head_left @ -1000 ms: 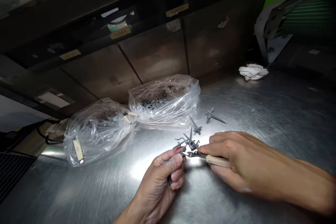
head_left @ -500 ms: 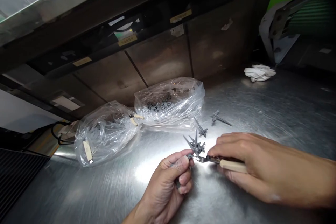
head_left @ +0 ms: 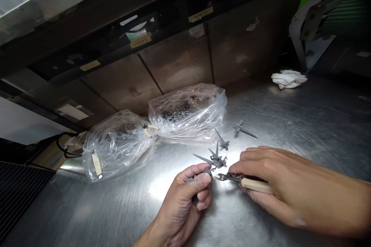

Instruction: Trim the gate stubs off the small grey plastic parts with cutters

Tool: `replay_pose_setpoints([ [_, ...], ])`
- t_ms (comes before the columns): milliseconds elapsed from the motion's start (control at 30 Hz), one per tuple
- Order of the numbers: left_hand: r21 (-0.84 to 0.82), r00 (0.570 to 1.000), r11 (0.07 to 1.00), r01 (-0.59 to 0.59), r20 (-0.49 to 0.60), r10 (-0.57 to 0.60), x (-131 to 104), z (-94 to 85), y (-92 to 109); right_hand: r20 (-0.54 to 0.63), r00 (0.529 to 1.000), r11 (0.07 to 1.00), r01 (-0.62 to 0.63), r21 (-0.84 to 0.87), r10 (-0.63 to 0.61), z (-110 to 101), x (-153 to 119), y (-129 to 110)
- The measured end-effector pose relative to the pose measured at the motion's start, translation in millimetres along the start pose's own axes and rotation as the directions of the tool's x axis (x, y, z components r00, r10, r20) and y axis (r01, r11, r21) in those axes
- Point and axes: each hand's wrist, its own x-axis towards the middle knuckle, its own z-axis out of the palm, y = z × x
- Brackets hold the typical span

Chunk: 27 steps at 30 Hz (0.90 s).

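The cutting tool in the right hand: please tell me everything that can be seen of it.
The cutting tool has a cream handle, apparently plastic, and a shiny metal head. The right hand grips it nearly level above the metal table, fingers covering part of it. Its tips point towards the grey piece in the left hand; contact is unclear.

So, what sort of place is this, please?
Probably a small workshop or factory bench: a bare metal table, clear bags with small grey parts inside one, and cutters in the right hand.
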Motion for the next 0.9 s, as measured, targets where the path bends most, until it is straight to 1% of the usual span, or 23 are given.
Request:
replay_pose_setpoints([
  [100,0.004,1.000,1.000,-0.001,0.006,0.001,0.8,-0.8,0.3,0.048,0.999,1.000,-0.003,0.008,0.003,-1.0,1.5,1.5],
  [200,0.008,1.000,1.000,-0.002,0.013,0.002,1.1,-2.1,0.4,0.070,0.998,1.000,0.004,0.012,-0.005,-2.0,2.0,3.0],
  [400,0.023,1.000,1.000,-0.014,0.021,0.014,0.0,-3.3,-0.6,0.043,0.999,1.000,-0.013,0.005,0.013,2.4,1.4,2.0],
  [533,0.048,1.000,0.999,-0.020,0.021,0.019,-0.2,-1.6,-1.4,0.033,0.999,1.000,0.002,0.012,-0.003,1.7,2.7,2.1],
  [633,0.071,0.999,0.997,-0.044,0.003,0.044,0.4,0.0,-2.0,0.040,0.999,1.000,0.004,0.020,-0.005,0.7,3.6,2.9],
  [767,0.116,0.996,0.990,-0.082,-0.037,0.087,1.0,-0.2,-2.6,0.099,0.995,1.000,-0.021,-0.011,0.022,3.4,4.3,3.3],
  [900,0.159,0.995,0.984,-0.077,-0.049,0.085,0.8,-1.8,-2.9,0.124,0.992,0.999,-0.035,-0.014,0.037,5.2,5.4,3.2],
])
